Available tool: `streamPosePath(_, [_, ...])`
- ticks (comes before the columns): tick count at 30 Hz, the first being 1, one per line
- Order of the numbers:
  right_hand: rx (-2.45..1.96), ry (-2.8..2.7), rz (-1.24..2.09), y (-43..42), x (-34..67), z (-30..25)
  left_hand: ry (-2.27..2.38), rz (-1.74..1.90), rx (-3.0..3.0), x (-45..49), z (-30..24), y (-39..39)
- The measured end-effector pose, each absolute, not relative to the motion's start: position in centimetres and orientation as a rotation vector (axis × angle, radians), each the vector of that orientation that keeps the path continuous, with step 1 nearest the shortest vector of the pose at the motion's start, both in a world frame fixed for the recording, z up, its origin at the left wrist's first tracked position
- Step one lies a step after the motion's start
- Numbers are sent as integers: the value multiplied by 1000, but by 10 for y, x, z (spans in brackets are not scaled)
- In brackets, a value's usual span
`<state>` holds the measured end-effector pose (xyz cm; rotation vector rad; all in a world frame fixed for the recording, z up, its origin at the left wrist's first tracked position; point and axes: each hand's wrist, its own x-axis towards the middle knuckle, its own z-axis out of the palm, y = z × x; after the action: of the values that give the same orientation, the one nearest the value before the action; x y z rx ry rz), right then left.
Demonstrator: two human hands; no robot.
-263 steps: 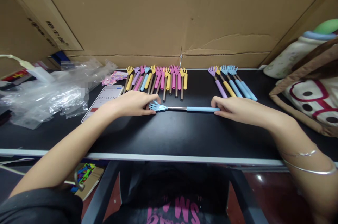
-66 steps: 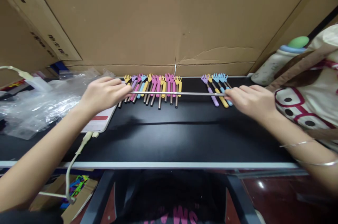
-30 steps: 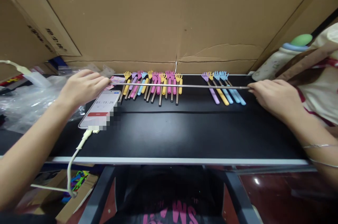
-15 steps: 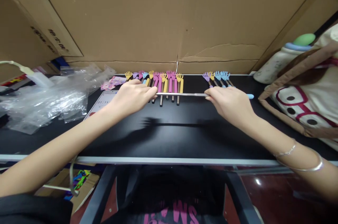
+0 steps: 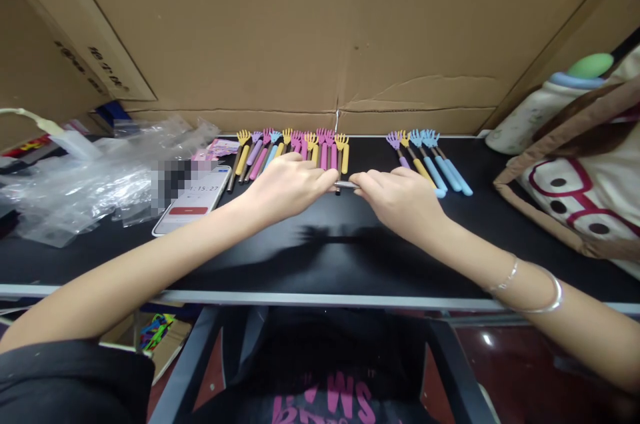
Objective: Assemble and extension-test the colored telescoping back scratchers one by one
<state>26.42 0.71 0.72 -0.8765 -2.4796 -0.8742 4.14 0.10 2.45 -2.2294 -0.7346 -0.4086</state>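
My left hand (image 5: 295,185) and my right hand (image 5: 403,201) are both closed on one telescopic back scratcher, held level above the black table. A short piece of its metal rod (image 5: 346,185) shows between the fists. Its light blue handle end sticks out past my right hand; the rest is covered by my fingers. Behind my left hand lies a row of back scratchers (image 5: 325,152) with yellow, pink, purple and blue hand-shaped heads. Beyond my right hand is a smaller group of back scratchers (image 5: 434,159) in purple, yellow and blue.
A phone (image 5: 193,201) with a running timer lies left of my left hand. Clear plastic bags (image 5: 100,184) are heaped at the far left. On the right stand a bottle (image 5: 537,114) and a cloth bag (image 5: 575,191). Cardboard (image 5: 300,31) walls the back of the table (image 5: 280,257).
My hands have drawn together, my right hand moving left and my left hand right. The exposed rod between them has become much shorter. More of the phone shows.
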Motion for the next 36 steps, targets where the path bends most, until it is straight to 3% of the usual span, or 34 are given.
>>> streamPosePath(8, [-877, -2399, -1202, 31, 319, 24, -801, -394, -2084, -23, 39, 8])
streamPosePath(15, [-553, -2130, -1572, 64, 413, 22, -1123, -634, -2190, -114, 31, 26])
streamPosePath(19, [-536, -2145, -1557, 67, 429, 20, -1301, -710, -2240, -123, 27, 27])
streamPosePath(26, [-596, -2166, -1498, 67, 446, 13, -1149, -570, -2141, -138, 23, 26])
streamPosePath(36, [-1305, -2189, -1185, 63, 480, 12, -1263, -587, -1971, -171, 19, 17])
